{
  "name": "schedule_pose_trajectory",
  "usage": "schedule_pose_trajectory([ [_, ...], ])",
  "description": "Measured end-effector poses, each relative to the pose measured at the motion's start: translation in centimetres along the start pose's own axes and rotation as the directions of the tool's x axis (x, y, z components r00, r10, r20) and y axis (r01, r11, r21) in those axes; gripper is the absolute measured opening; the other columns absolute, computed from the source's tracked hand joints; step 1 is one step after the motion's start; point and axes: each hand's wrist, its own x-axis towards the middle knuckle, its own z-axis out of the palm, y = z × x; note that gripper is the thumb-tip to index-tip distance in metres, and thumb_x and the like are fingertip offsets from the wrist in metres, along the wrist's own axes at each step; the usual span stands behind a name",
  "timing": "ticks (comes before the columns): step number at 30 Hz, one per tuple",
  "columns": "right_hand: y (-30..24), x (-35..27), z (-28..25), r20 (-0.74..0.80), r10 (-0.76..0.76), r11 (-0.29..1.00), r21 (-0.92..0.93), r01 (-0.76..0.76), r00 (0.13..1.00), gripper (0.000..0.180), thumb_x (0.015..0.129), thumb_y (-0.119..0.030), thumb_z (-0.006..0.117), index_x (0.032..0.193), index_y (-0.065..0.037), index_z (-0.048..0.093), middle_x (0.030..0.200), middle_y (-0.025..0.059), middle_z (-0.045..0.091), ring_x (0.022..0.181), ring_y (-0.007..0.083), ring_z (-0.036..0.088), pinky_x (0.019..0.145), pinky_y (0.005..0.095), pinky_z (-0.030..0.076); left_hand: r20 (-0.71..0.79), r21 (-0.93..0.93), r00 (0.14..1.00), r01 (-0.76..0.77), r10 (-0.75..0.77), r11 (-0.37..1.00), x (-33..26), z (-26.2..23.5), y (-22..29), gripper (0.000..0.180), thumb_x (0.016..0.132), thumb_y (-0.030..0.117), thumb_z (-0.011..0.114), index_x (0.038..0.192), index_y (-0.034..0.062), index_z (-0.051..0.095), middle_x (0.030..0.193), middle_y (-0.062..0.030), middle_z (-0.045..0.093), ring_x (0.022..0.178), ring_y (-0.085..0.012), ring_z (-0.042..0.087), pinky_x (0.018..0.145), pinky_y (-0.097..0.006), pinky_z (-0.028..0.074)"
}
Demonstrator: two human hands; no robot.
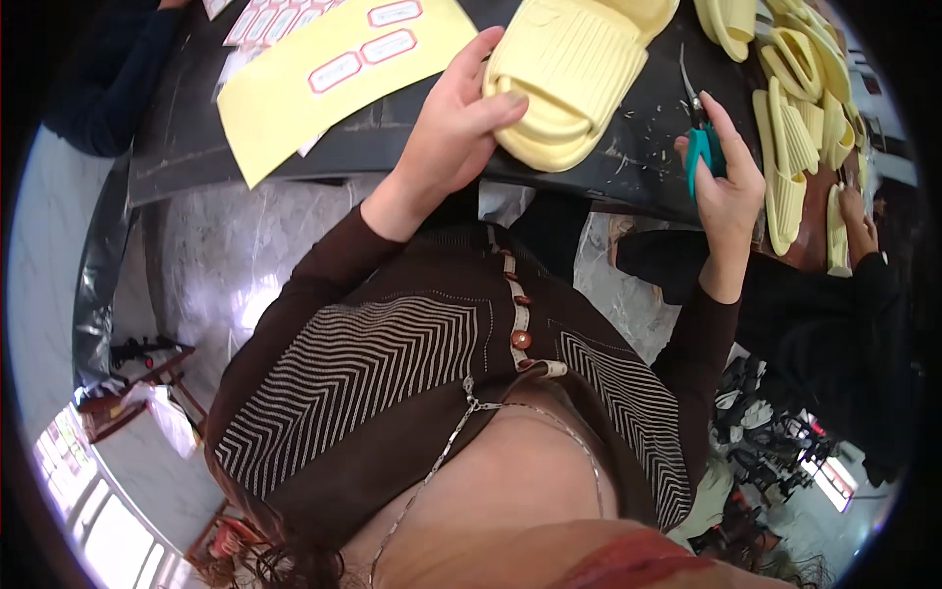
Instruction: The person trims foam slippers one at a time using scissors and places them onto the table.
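A pale yellow slipper (567,71) with a ribbed strap is gripped at its side by my left hand (442,128), thumb on the strap's edge. It is held over the black table (628,147) near the edge closest to me. To the right, my right hand (731,187) is closed around teal-handled scissors (703,149) with slim, curved blades. The blades point up and away from me, apart from the slipper. Small pale trimmings lie on the table between the slipper and the scissors.
A yellow sheet (285,123) with red-bordered labels lies at the left, beside more label sheets (270,22). Several yellow slippers (785,167) are heaped at the right, where another person's hand (857,221) touches one. Another person's dark sleeve (108,93) is at the far left.
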Motion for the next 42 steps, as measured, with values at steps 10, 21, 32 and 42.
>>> schedule_pose_trajectory([
  [10, -1.1, -1.5, 0.5, 0.141, 0.003, 1.0, 0.021, -0.006, 0.99, 0.051, 0.08, 0.011, 0.062, 0.128, -0.004, 0.061, 0.103, 0.0131, 0.067, 0.086, 0.0179, 0.071, 0.074, 0.0277, 0.055, 0.249, 0.091, 0.947, -0.233, 0.204, 0.968, 2.3, -0.6, 0.5, 0.053, 0.096, 0.008, 0.054, 0.143, -0.0027, 0.032, 0.137, -0.0197, 0.05, 0.124, -0.0275, 0.054, 0.103, -0.037, 0.046],
  [21, -4.1, -2.1, -1.2, 0.219, -0.391, 0.758, -0.475, 0.448, 0.894, 0.063, 0.064, 0.004, 0.069, 0.124, -0.014, 0.065, 0.091, 0.0084, 0.058, 0.084, 0.0261, 0.057, 0.075, 0.0356, 0.049, 0.022, -0.206, 0.998, 0.06, -0.057, 0.977, 3.1, 3.3, 2.5, 0.067, 0.094, 0.002, 0.059, 0.149, -0.0006, 0.021, 0.136, -0.015, 0.049, 0.126, -0.0229, 0.052, 0.104, -0.034, 0.046],
  [32, -4.6, -2.0, -2.1, 0.231, -0.491, 0.543, -0.673, 0.503, 0.84, 0.061, 0.067, -0.003, 0.07, 0.126, -0.019, 0.065, 0.082, 0.0046, 0.05, 0.075, 0.0224, 0.054, 0.07, 0.0342, 0.048, 0.052, -0.149, 0.999, -0.007, 0.015, 0.989, 4.4, 4.5, 2.0, 0.058, 0.091, 0.004, 0.064, 0.141, 0.0014, 0.035, 0.129, -0.0104, 0.055, 0.117, -0.0186, 0.056, 0.1, -0.031, 0.047],
  [42, -4.3, -2.1, -2.3, 0.22, -0.5, 0.529, -0.688, 0.497, 0.838, 0.062, 0.069, -0.003, 0.07, 0.128, -0.021, 0.065, 0.081, 0.0032, 0.049, 0.073, 0.0204, 0.053, 0.069, 0.0329, 0.049, 0.054, -0.108, 0.998, -0.019, 0.025, 0.994, 5.1, 5.0, 1.7, 0.057, 0.091, 0.004, 0.066, 0.14, 0.002, 0.037, 0.126, -0.0096, 0.057, 0.116, -0.0185, 0.057, 0.098, -0.031, 0.048],
])
